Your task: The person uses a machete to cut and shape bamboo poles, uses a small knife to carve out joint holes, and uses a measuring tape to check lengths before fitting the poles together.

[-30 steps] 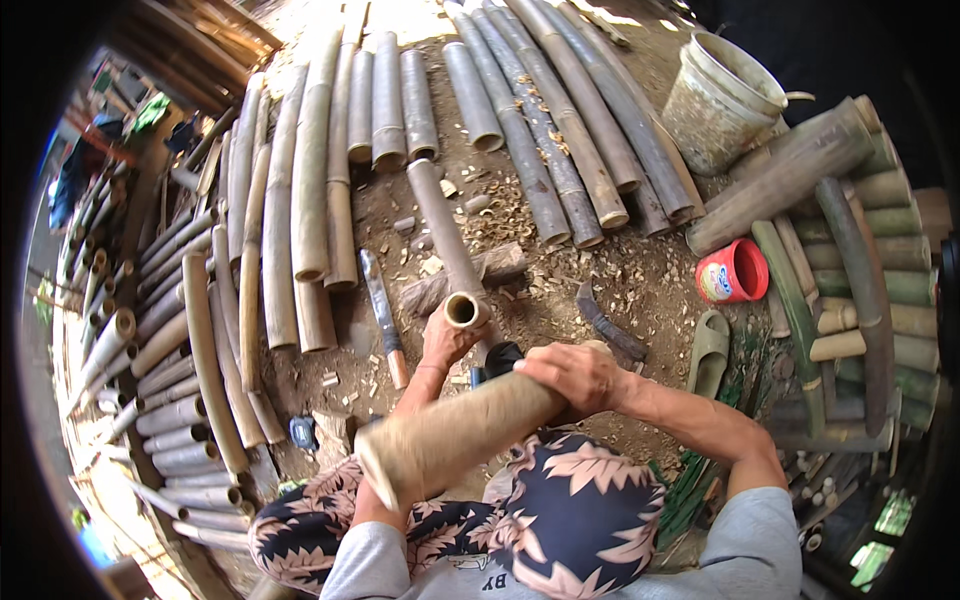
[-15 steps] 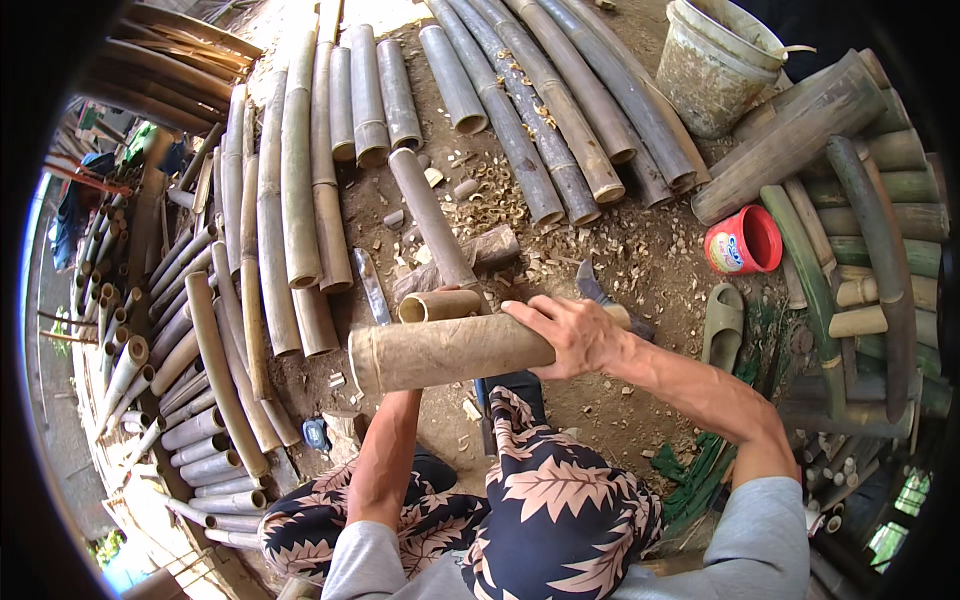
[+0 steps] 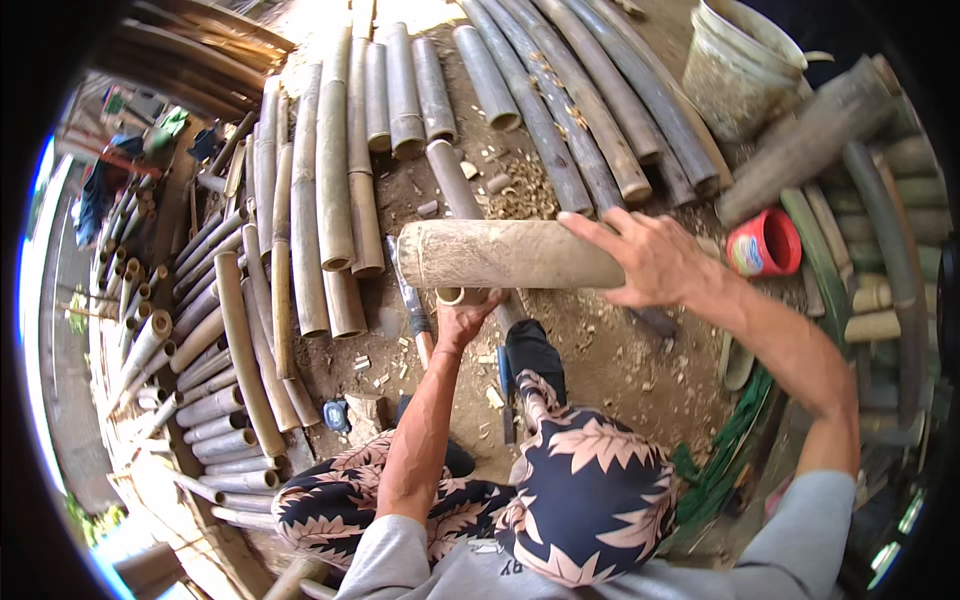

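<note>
A thick, pale brown bamboo tube [image 3: 490, 255] lies nearly level across the middle of the view, above the ground. Around its right end my right hand [image 3: 650, 262] is closed, with the thumb below and the fingers over the top. Just under the tube's left half, my left hand [image 3: 464, 322] grips a shorter bamboo piece [image 3: 449, 297]. Only that piece's round cut end shows; the tube hides the rest. Left of my left hand lies a long-bladed knife [image 3: 410, 305]. Beyond the tube a narrow bamboo pole [image 3: 453, 178] leans among the shavings.
Long bamboo poles [image 3: 335, 170] lie in rows ahead and stacked at the left. At the right are a red tub [image 3: 745, 252], a dirty white bucket [image 3: 735, 80] and more bamboo. A blue tape measure [image 3: 337, 416] and a blue-handled tool [image 3: 505, 378] rest near my legs.
The thick tube has moved up and right with my right hand. My left hand, hidden behind the tube before, now shows beneath it. The whole view has shifted slightly.
</note>
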`<act>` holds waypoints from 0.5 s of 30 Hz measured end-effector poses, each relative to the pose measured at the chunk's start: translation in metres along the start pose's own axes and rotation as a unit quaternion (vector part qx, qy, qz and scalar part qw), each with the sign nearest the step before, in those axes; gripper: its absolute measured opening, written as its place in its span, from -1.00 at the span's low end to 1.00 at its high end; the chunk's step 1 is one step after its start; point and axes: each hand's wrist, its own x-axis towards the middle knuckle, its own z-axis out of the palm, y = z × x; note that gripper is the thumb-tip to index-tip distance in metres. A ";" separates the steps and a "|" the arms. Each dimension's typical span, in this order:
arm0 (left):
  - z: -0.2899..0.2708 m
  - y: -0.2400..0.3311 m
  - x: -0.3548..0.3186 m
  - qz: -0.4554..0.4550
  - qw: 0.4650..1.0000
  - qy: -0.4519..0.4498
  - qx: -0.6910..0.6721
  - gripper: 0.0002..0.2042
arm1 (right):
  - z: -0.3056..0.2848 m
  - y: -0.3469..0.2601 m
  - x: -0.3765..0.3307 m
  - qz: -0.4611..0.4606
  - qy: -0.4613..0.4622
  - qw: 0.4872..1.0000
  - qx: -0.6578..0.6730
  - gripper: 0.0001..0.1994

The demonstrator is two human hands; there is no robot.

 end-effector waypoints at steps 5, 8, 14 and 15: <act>0.010 0.002 0.005 -0.063 0.982 0.009 -0.176 -0.63 | 0.007 -0.030 -0.020 -0.025 0.204 0.961 0.186 -0.01; 0.005 -0.005 0.002 -0.224 0.890 -0.045 -0.394 -0.63 | 0.009 -0.021 -0.018 0.100 -0.080 0.987 0.093 -0.01; -0.010 -0.005 -0.005 -0.224 0.918 0.070 -0.321 -0.46 | 0.095 -0.041 -0.094 0.228 0.134 0.913 0.310 -0.02; -0.004 0.001 -0.009 -0.280 0.858 0.101 -0.419 -0.57 | 0.108 -0.043 -0.117 0.340 0.088 0.888 0.298 -0.03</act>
